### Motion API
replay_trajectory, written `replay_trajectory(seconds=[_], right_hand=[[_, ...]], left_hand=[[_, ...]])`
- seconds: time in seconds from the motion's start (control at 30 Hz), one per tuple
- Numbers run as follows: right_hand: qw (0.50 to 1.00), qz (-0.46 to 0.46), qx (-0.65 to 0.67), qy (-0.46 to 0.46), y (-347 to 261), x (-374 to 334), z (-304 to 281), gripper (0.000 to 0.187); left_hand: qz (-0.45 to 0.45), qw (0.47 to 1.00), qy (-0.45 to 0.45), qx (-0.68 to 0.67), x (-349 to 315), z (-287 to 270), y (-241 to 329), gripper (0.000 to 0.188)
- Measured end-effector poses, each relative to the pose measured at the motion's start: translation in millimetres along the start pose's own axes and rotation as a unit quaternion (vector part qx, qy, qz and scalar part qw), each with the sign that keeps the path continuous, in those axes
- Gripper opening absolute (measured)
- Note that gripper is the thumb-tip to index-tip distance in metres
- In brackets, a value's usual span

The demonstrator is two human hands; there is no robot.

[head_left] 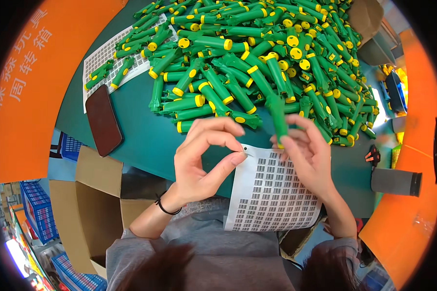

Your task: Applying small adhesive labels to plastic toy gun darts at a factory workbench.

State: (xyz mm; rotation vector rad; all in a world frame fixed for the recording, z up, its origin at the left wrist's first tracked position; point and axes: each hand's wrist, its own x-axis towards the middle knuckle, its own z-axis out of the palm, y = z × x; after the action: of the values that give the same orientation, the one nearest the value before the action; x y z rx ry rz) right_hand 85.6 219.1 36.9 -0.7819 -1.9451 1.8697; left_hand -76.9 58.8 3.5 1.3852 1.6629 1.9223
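Note:
My left hand (199, 160) is closed in a pinch at the upper left corner of a white sheet of small printed labels (277, 194). A small dark spot shows by the fingertips; whether they hold a label or the sheet's corner I cannot make out. My right hand (308, 153) grips a green plastic tube with a yellow end (277, 119), slightly blurred, above the sheet's top edge. The sheet hangs over the near table edge toward my lap. Ahead lies a big heap of similar green and yellow tubes (238, 72).
On the green table (145, 140), a second label sheet (94, 63) lies under several tubes at the left, near a dark red phone-like slab (103, 121). A grey cylinder (395, 182) and orange-handled scissors (373, 155) are at the right. An open cardboard box (99, 218) stands lower left.

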Motion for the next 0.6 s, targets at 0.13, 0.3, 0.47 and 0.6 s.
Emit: replay_trajectory(seconds=[0.13, 0.3, 0.47, 0.6], right_hand=[[0.993, 0.007, 0.065, -0.097, 9, -3, -4, 0.023], [0.985, 0.025, 0.13, -0.107, 14, -8, -6, 0.024], [0.978, 0.006, 0.197, -0.064, 17, -11, 4, 0.034], [0.974, 0.039, 0.206, -0.081, 25, -10, 1, 0.035]], left_hand=[[-0.037, 0.995, -0.051, -0.08, 15, 3, 16, 0.034], [-0.18, 0.963, -0.087, -0.181, 13, 17, 14, 0.043], [-0.229, 0.951, -0.058, -0.197, 13, 21, 9, 0.043], [-0.262, 0.944, -0.05, -0.194, 21, 14, 17, 0.021]])
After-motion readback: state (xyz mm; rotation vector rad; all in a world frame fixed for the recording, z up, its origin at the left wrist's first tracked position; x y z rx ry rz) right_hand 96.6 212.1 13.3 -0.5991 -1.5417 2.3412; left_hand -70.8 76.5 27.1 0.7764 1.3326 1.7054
